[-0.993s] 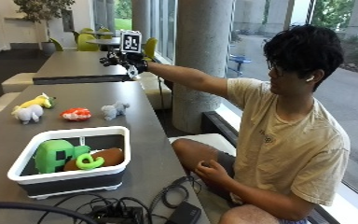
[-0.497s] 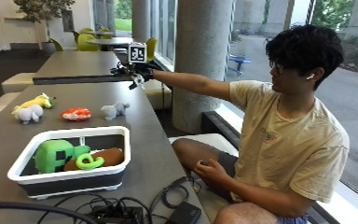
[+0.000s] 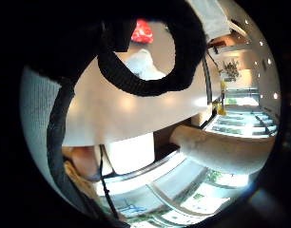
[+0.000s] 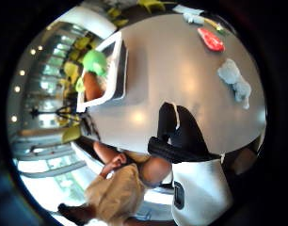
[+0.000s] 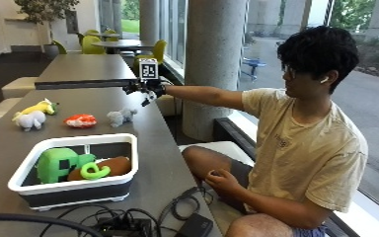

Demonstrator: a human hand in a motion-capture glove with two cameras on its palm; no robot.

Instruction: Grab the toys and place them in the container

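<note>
**Gloved hand hovering past the grey plush, nothing grabbed**

Outside view: the gloved right hand is stretched out above the table's far end, fingers hanging relaxed and holding nothing. Taking the grey plush toy as the landmark, the hand is just beyond it and higher up, so my guess is the next move means coming down and back toward the person. The grey plush lies roughly along the row of toys. Next to it, away from the person, sits the red toy, then the white and yellow plush. The white container is on the near side of the grey plush, already holding a green block-shaped plush, a brown toy and a green ring. The bare hand rests at the lap, so the gloved one is way nearer.

Little finger side palm view: strap covers most of it; the grey plush peeks through the loop, the red toy past it.

Thumb side palm view: the grey plush is close to the black fingertips, not touching, red toy beyond, container off the other way.

No readable brands or writing anywhere.
</note>
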